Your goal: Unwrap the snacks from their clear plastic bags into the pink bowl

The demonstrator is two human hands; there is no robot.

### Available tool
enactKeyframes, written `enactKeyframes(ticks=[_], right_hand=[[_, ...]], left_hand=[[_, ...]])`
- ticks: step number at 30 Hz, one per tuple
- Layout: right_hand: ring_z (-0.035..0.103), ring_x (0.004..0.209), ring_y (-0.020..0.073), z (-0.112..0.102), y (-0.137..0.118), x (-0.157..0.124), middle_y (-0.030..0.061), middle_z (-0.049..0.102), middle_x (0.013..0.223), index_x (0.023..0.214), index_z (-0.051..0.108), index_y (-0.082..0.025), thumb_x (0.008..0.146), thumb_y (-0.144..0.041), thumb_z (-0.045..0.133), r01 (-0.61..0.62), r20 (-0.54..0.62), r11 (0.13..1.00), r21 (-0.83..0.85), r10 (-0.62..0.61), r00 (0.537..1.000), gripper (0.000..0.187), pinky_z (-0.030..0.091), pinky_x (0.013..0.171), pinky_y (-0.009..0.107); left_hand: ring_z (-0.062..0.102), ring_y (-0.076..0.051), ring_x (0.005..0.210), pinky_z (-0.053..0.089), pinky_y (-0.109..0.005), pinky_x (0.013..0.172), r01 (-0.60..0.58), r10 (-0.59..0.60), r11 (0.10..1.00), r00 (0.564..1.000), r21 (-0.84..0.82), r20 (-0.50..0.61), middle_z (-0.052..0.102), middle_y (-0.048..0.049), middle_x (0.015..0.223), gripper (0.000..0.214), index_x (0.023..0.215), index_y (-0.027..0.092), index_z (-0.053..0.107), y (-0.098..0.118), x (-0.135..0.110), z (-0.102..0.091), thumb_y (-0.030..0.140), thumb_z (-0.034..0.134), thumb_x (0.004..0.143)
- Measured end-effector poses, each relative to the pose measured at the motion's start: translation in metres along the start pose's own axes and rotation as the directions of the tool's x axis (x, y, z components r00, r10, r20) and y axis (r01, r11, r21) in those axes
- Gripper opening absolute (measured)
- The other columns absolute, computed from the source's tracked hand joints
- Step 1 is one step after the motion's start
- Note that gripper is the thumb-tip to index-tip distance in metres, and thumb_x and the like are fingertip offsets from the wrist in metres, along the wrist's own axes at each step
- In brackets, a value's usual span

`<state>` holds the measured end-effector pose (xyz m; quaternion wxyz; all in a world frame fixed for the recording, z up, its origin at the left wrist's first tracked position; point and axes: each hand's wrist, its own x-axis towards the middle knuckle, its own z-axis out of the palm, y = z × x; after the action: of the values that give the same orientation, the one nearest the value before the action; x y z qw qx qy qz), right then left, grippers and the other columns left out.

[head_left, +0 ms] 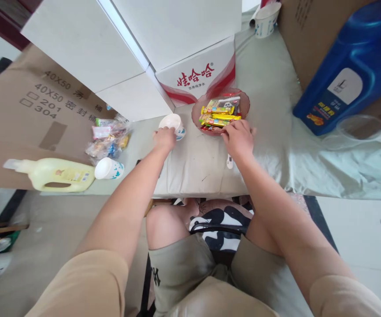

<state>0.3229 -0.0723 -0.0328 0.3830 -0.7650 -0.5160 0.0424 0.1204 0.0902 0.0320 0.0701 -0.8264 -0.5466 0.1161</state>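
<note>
My left hand (pixel 164 138) is closed on the near-left rim of a white paper cup (pixel 179 127) with a blue pattern, its fingers reaching over the edge. At the near-right side of a pinkish clear bowl (pixel 197 118), my right hand (pixel 239 137) has its fingers bent over the rim; the fingertips are partly hidden. Yellow snack packets (pixel 221 121) lie in the bowl, close to those fingers, among other wrapped pieces. Just below my right hand, a small white thermometer-like stick (pixel 230 162) rests on the cloth.
Left on the cloth are a tipped paper cup (pixel 108 168), a pale yellow jug (pixel 64 175) and bagged snacks (pixel 107 138). White boxes (pixel 193 79) stand behind. A blue bottle (pixel 345 75), a clear plastic cup (pixel 358 132) and another paper cup (pixel 266 22) are right.
</note>
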Motion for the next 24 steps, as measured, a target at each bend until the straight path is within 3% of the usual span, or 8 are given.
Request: enactKeyframes(ticks=[3,6,8,12,15,19,21,24], right_hand=[[0.046,0.131,0.0361,-0.005,-0.006,-0.010,0.0167,0.063,0.129,0.109,0.069,-0.022,0.093,-0.023,0.050,0.055,-0.067,0.998,0.011,-0.054,0.996,0.026,0.033,0.102,0.056],[0.045,0.134,0.0337,-0.004,-0.024,-0.025,0.0134,0.063,0.130,0.114,0.068,-0.026,0.094,-0.022,0.048,0.195,-0.045,0.980,0.038,-0.193,0.980,0.028,0.033,0.105,0.053],[0.049,0.129,0.0325,0.001,-0.036,-0.035,0.0123,0.065,0.125,0.111,0.068,-0.026,0.093,-0.022,0.050,0.258,0.007,0.964,0.065,-0.259,0.966,0.026,0.034,0.103,0.051],[0.052,0.120,0.0324,0.018,-0.052,-0.040,0.0132,0.065,0.120,0.109,0.068,-0.024,0.091,-0.021,0.051,0.286,0.072,0.950,0.123,-0.296,0.953,0.024,0.039,0.096,0.049],[0.053,0.118,0.0326,0.031,-0.059,-0.032,0.0142,0.064,0.120,0.111,0.067,-0.022,0.091,-0.022,0.051,0.253,0.083,0.951,0.178,-0.271,0.959,0.025,0.042,0.097,0.049],[0.053,0.122,0.0336,0.030,-0.058,-0.018,0.0166,0.059,0.126,0.125,0.057,-0.021,0.090,-0.027,0.050,0.117,-0.019,0.952,0.284,-0.117,0.993,0.036,0.046,0.101,0.052],[0.053,0.127,0.0319,0.016,-0.053,-0.013,0.0178,0.052,0.136,0.136,0.045,-0.021,0.092,-0.033,0.047,0.051,-0.141,0.919,0.391,0.005,0.990,0.045,0.051,0.099,0.050],[0.057,0.127,0.0271,-0.017,-0.039,-0.013,0.0175,0.044,0.145,0.142,0.033,-0.023,0.095,-0.040,0.039,0.079,-0.288,0.835,0.545,0.097,0.953,0.050,0.054,0.098,0.044]], left_hand=[[0.059,-0.036,0.125,0.039,-0.051,0.103,0.177,-0.176,0.983,0.984,-0.043,0.030,0.066,-0.0237,0.131,0.040,0.130,0.015,0.064,-0.011,0.008,0.000,0.028,0.047,0.096],[0.059,-0.035,0.125,0.039,-0.049,0.105,0.229,-0.234,0.970,0.970,-0.085,-0.059,0.066,-0.0215,0.132,0.047,0.139,0.017,0.056,-0.033,0.013,0.003,0.030,0.052,0.094],[0.058,-0.034,0.128,0.039,-0.048,0.106,0.191,-0.199,0.978,0.975,-0.088,-0.099,0.064,-0.0195,0.136,0.051,0.142,0.019,0.052,-0.050,0.014,0.009,0.032,0.054,0.093],[0.055,-0.033,0.130,0.041,-0.046,0.105,0.072,-0.078,0.993,0.995,-0.097,-0.062,0.062,-0.0170,0.137,0.040,0.132,0.020,0.062,-0.075,0.011,0.022,0.032,0.050,0.096],[0.056,-0.031,0.126,0.041,-0.042,0.105,0.005,-0.047,0.981,0.976,-0.194,-0.213,0.065,-0.0154,0.128,0.034,0.124,0.019,0.065,-0.076,0.008,0.022,0.032,0.046,0.099],[0.056,-0.029,0.123,0.039,-0.041,0.107,-0.237,0.044,0.899,0.886,-0.369,-0.461,0.066,-0.0110,0.118,0.026,0.117,0.023,0.066,-0.033,-0.008,-0.006,0.037,0.052,0.099],[0.056,-0.030,0.123,0.037,-0.045,0.110,-0.389,0.163,0.833,0.852,-0.393,-0.498,0.065,-0.0090,0.113,0.024,0.112,0.025,0.067,0.005,-0.025,-0.026,0.040,0.058,0.096],[0.058,-0.030,0.120,0.035,-0.053,0.112,-0.603,0.403,0.703,0.774,-0.376,-0.488,0.065,-0.0051,0.104,0.018,0.106,0.025,0.070,0.069,-0.052,-0.046,0.036,0.060,0.096]])
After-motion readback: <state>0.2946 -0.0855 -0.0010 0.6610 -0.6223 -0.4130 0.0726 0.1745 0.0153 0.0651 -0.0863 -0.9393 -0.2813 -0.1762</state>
